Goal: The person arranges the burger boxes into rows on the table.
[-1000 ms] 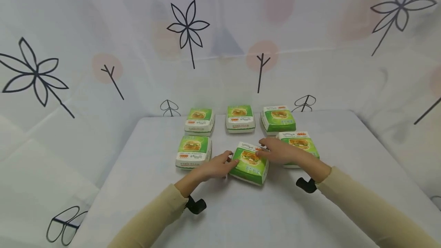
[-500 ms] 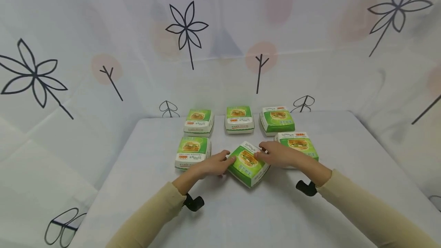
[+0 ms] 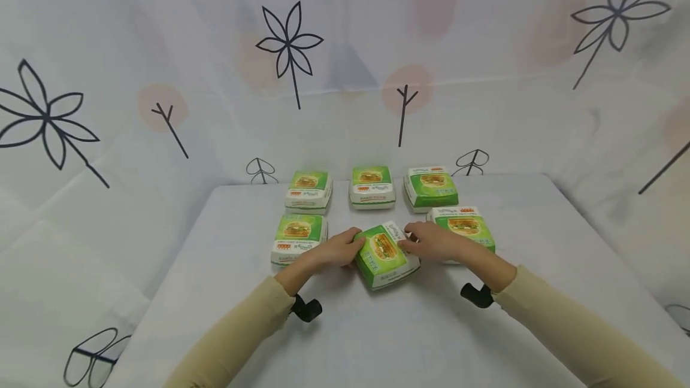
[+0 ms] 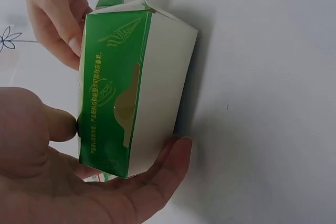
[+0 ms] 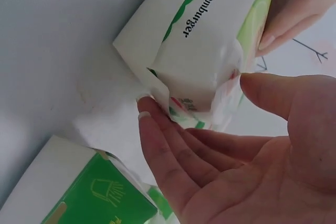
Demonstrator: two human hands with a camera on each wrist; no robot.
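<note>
A green and white hamburger box (image 3: 384,251) sits turned between both hands, its white strip on the far right. My left hand (image 3: 338,248) holds its left side; in the left wrist view the thumb lies on the lid edge and the fingers (image 4: 167,174) curl beneath the box. My right hand (image 3: 431,241) grips the opposite side, thumb (image 5: 268,90) at the lid edge and fingertips by the lower edge. Behind the right hand stands a similar box (image 3: 465,225), partly hidden; another box (image 3: 299,238) is left of the left hand.
At the back of the white table (image 3: 226,316) stand three matching boxes in a row: left (image 3: 309,190), middle (image 3: 372,186) and right (image 3: 431,187). A patterned white cloth (image 3: 345,76) hangs behind and at the sides. Black wrist cameras show below both wrists.
The held box has turned clockwise as seen from above, its white strip swinging from the far side toward the right. Both hands have stayed at its sides; the other boxes keep their places.
</note>
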